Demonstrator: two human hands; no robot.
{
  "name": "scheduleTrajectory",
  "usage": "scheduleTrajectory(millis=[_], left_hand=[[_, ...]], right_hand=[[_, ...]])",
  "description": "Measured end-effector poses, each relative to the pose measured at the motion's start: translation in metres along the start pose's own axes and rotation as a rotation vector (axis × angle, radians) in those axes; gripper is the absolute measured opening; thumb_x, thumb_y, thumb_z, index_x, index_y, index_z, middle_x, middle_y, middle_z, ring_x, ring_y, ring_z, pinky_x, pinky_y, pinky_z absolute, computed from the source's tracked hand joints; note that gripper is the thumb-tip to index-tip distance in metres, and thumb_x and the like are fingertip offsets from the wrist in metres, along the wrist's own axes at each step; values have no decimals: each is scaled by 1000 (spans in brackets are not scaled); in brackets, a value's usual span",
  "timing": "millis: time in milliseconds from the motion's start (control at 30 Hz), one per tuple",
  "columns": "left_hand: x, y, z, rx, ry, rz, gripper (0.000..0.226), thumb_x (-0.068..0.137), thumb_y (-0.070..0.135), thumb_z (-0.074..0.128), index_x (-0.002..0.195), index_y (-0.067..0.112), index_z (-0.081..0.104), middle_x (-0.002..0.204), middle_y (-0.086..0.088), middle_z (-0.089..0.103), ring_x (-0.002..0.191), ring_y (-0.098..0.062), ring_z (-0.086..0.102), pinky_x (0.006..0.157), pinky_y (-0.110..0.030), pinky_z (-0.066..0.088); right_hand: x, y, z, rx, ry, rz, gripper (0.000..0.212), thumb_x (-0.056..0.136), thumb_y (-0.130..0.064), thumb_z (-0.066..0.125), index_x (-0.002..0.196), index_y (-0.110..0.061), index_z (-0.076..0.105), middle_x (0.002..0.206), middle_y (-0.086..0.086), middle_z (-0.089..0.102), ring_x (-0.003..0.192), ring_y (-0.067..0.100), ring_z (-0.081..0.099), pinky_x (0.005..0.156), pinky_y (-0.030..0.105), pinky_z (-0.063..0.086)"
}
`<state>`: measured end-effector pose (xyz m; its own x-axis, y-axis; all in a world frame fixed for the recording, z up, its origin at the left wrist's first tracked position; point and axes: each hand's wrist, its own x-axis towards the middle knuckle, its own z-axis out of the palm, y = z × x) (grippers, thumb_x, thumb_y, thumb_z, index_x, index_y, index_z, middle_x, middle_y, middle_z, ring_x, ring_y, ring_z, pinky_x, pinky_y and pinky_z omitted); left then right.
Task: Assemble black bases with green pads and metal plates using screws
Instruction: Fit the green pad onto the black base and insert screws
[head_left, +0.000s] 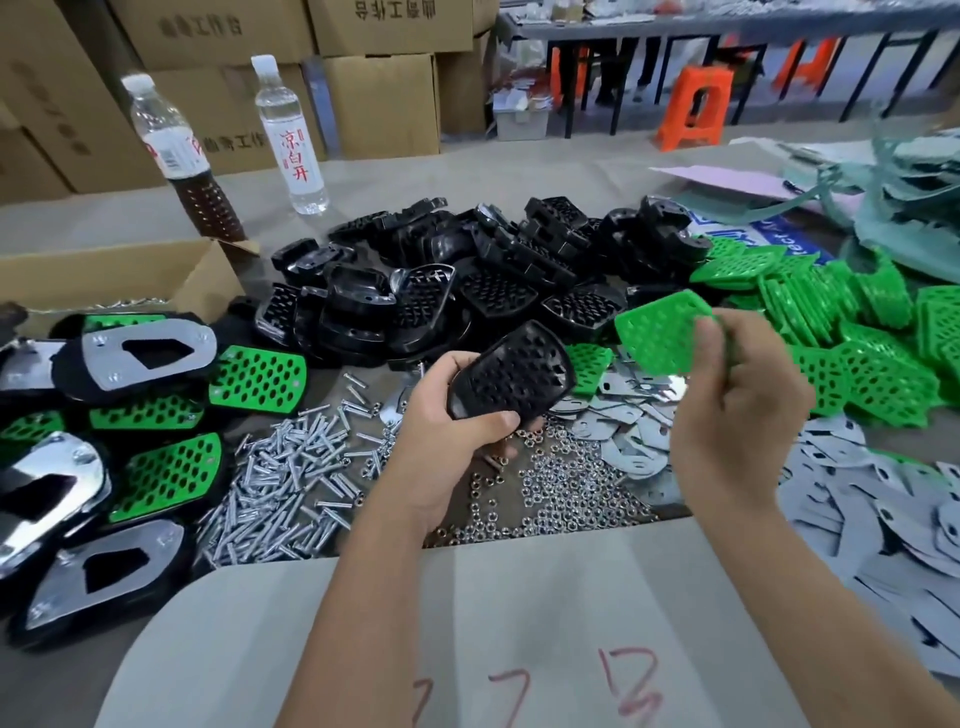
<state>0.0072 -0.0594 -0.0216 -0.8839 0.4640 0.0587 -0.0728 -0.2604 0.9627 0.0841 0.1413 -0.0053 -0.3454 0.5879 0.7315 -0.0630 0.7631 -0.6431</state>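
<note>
My left hand (452, 415) grips a black base (514, 371), studded side up, above the pile of nuts (561, 493). To its right, my right hand (737, 405) pinches a green pad (657, 332) full of holes, held a little above and right of the base, apart from it. Loose screws (291, 483) lie in a heap left of my left wrist. Metal plates (634, 415) lie scattered under and between my hands. A big pile of black bases (467, 280) sits behind, and a pile of green pads (857, 332) lies at the right.
Finished assemblies (130, 405) with green pads and metal plates are stacked at the left. An open cardboard box (130, 275) and two bottles (291, 135) stand at the back left. Grey film-covered plates (883, 530) spread at the right. Cardboard (467, 623) covers the near table.
</note>
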Motion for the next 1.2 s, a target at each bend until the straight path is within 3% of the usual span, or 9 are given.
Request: scheduleTrajectory(millis=[67, 133, 233, 333, 633, 833, 967, 1067, 1200], left_hand=[[0, 0, 2, -9, 47, -12, 41, 78, -1, 69, 117, 8, 57, 105, -21, 76, 87, -43, 76, 55, -29, 55], [0, -1, 5, -44, 104, -19, 27, 86, 7, 66, 112, 10, 58, 99, -20, 77, 78, -41, 75, 51, -31, 54], [-1, -3, 9, -69, 203, -11, 7, 104, 15, 52, 105, 9, 56, 89, -19, 76, 66, -40, 71, 44, -31, 50], [-5, -6, 11, 43, 225, 10, 22, 111, 21, 42, 98, 12, 57, 82, -20, 74, 58, -37, 69, 42, -30, 47], [-3, -5, 14, 85, 219, 29, 27, 111, 20, 38, 99, 6, 58, 81, -20, 75, 49, -33, 66, 39, -28, 46], [-2, -5, 15, 120, 201, 20, 28, 111, 18, 38, 97, 5, 58, 73, -16, 73, 47, -34, 65, 37, -27, 44], [-2, -3, 15, 60, 194, -1, 38, 112, 35, 36, 96, 10, 60, 75, -23, 73, 48, -33, 65, 37, -27, 44], [-1, -4, 15, 38, 184, -15, 52, 110, 51, 30, 100, 9, 59, 75, -24, 73, 49, -33, 66, 37, -28, 46], [-1, -4, 16, 75, 146, -19, 73, 99, 69, 24, 104, 6, 61, 79, -23, 74, 52, -36, 67, 40, -29, 48]], right_hand=[[5, -4, -3, 373, -93, 194, 25, 108, -22, 50, 86, -23, 60, 61, -12, 46, 49, 6, 43, 47, 22, 35], [3, -9, -3, 623, -232, 426, 27, 109, -22, 49, 85, -19, 62, 60, -3, 58, 44, 11, 52, 38, 23, 37], [-8, -12, 2, 723, -417, 511, 24, 110, -18, 49, 94, -11, 65, 72, 9, 69, 47, 19, 58, 36, 24, 41], [-18, -10, 7, 798, -496, 520, 18, 110, -17, 50, 99, -12, 64, 88, 15, 73, 50, 22, 61, 39, 26, 46], [-28, -10, 10, 833, -578, 447, 12, 107, -13, 52, 105, -11, 63, 91, 14, 74, 52, 25, 64, 41, 31, 51], [-26, -9, 6, 1050, -599, 392, 30, 100, 5, 50, 98, -15, 73, 111, 7, 67, 93, 25, 65, 68, 31, 56], [-27, -7, 8, 907, -536, 453, 36, 100, -1, 43, 85, -20, 69, 96, 9, 68, 65, 22, 62, 47, 29, 48], [-25, -8, 7, 964, -571, 551, 29, 92, -10, 43, 82, -14, 70, 100, 15, 70, 75, 29, 70, 47, 34, 49], [-30, -9, 8, 757, -589, 377, 7, 96, -12, 69, 100, -13, 64, 98, 6, 74, 74, 28, 74, 50, 39, 56]])
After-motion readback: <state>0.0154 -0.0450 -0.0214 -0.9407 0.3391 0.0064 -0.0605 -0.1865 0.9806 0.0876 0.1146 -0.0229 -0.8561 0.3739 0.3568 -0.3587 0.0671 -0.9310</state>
